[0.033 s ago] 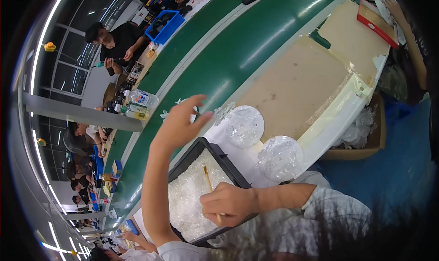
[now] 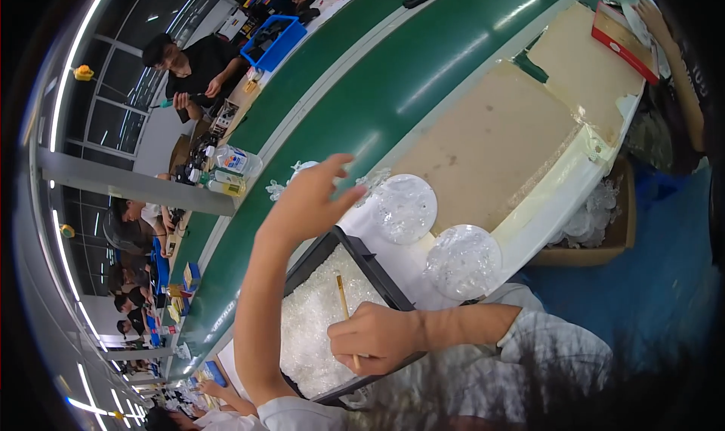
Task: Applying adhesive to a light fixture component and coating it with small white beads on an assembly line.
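A thin stick (pale, with a darker band near its upper end) is held in the right hand, its fingers curled and pinched around the shaft. The stick is held tilted above a black tray filled with clear granules; its lower end is seen below the fist, but whether the granules are touched by it cannot be told. The left hand is raised beyond the tray, near the green surface, its thumb and fingers spread apart and nothing gripped. Its thumb is seen just beside a clear, jagged piece; whether contact is made cannot be told. Two round dishes, both covered with clear pieces, are placed between the tray and a tan board. A cardboard box, in which more clear pieces are held, is seen at the right.
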`<move>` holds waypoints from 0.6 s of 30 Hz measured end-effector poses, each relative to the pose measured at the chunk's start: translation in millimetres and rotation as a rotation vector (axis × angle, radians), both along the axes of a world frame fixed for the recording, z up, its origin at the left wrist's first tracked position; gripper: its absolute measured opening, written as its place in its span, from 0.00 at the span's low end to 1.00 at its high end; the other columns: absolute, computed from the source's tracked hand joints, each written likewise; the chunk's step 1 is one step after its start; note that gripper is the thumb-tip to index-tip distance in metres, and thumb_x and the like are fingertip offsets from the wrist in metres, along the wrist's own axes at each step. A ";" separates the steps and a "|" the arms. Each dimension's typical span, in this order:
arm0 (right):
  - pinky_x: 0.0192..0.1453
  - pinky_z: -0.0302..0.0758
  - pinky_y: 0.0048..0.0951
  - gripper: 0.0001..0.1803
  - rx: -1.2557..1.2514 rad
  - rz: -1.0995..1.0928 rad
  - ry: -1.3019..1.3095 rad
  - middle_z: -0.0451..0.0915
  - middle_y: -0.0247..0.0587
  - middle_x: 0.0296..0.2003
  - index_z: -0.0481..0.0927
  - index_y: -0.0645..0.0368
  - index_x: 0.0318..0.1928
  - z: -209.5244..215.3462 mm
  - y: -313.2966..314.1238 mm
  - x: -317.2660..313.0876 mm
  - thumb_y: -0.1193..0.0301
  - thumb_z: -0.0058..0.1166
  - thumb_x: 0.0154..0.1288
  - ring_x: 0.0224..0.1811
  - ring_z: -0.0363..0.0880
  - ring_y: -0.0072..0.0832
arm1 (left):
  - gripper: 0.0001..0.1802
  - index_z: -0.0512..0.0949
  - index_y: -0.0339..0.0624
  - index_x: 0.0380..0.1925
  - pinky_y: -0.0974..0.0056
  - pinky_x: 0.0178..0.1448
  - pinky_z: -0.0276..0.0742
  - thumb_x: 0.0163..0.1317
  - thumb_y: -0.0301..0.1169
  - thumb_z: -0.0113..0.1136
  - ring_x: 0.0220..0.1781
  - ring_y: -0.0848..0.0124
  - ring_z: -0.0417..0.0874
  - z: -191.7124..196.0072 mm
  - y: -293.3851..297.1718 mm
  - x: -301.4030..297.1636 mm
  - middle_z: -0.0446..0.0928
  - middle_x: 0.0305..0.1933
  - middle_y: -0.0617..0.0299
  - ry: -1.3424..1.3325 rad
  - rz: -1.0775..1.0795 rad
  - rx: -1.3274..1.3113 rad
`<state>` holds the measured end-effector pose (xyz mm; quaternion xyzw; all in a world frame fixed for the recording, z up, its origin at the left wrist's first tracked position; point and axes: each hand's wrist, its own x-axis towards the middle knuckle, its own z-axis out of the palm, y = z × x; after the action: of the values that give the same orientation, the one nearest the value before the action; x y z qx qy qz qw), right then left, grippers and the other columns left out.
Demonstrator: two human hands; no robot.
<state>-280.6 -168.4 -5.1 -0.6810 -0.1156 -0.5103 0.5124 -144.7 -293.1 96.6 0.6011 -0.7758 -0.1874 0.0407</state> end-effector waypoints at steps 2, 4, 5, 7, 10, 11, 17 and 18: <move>0.20 0.65 0.33 0.04 -0.106 -0.028 0.038 0.68 0.34 0.25 0.72 0.53 0.27 4.7 3.0 1.9 0.75 0.54 0.53 0.16 0.70 0.32 | 0.21 0.75 0.39 0.53 0.54 0.46 0.78 0.61 0.36 0.63 0.41 0.49 0.83 -10.7 -3.7 -15.6 0.82 0.39 0.48 -0.148 -0.012 0.004; 0.19 0.66 0.32 0.05 -0.214 -0.054 0.073 0.68 0.34 0.24 0.72 0.53 0.26 7.1 4.0 4.6 0.75 0.54 0.52 0.16 0.69 0.32 | 0.19 0.78 0.38 0.49 0.54 0.46 0.79 0.61 0.35 0.63 0.40 0.48 0.83 -22.7 -11.8 -12.1 0.82 0.35 0.47 -0.296 -0.018 0.012; 0.19 0.66 0.31 0.05 -0.202 -0.046 0.058 0.68 0.34 0.24 0.72 0.53 0.27 7.5 5.9 5.8 0.75 0.54 0.51 0.16 0.69 0.31 | 0.17 0.79 0.37 0.45 0.54 0.46 0.79 0.60 0.35 0.63 0.39 0.48 0.84 -31.3 -15.0 -5.0 0.82 0.33 0.45 -0.250 -0.087 -0.007; 0.19 0.66 0.31 0.05 -0.189 -0.009 0.041 0.68 0.34 0.25 0.72 0.53 0.27 6.1 6.3 4.7 0.75 0.54 0.51 0.15 0.68 0.31 | 0.15 0.81 0.36 0.41 0.54 0.46 0.79 0.58 0.35 0.64 0.39 0.48 0.84 -35.2 -16.0 9.8 0.81 0.30 0.44 -0.206 -0.126 -0.024; 0.18 0.65 0.32 0.06 -0.187 -0.071 0.040 0.67 0.33 0.23 0.71 0.53 0.26 8.0 3.5 1.7 0.77 0.55 0.49 0.15 0.68 0.31 | 0.12 0.82 0.34 0.33 0.54 0.40 0.79 0.57 0.33 0.62 0.31 0.51 0.84 -0.1 -8.0 31.1 0.81 0.28 0.44 -0.182 -0.020 -0.127; 0.18 0.65 0.32 0.06 -0.193 -0.071 0.039 0.67 0.33 0.23 0.71 0.53 0.26 10.3 2.3 -2.1 0.77 0.55 0.49 0.15 0.68 0.31 | 0.11 0.82 0.32 0.32 0.55 0.37 0.78 0.56 0.32 0.61 0.30 0.55 0.85 12.8 -3.2 42.7 0.81 0.27 0.45 -0.126 0.063 -0.140; 0.17 0.64 0.32 0.06 -0.197 -0.091 0.010 0.67 0.33 0.22 0.72 0.53 0.25 8.0 1.0 1.9 0.78 0.54 0.48 0.14 0.68 0.31 | 0.13 0.82 0.27 0.41 0.68 0.24 0.73 0.57 0.26 0.61 0.19 0.77 0.77 55.7 59.1 139.1 0.78 0.21 0.59 -0.013 0.489 -0.171; 0.17 0.64 0.31 0.06 -0.205 -0.091 0.007 0.67 0.33 0.22 0.72 0.53 0.26 7.4 4.6 8.2 0.77 0.56 0.48 0.14 0.68 0.31 | 0.16 0.81 0.25 0.42 0.68 0.25 0.74 0.56 0.26 0.60 0.18 0.75 0.78 56.5 73.6 159.3 0.79 0.21 0.58 0.073 0.578 -0.248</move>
<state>-272.4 -163.8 2.3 -0.7363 -0.1341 -0.5160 0.4167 14.7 -219.5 153.2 0.7801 -0.5877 -0.0935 0.1928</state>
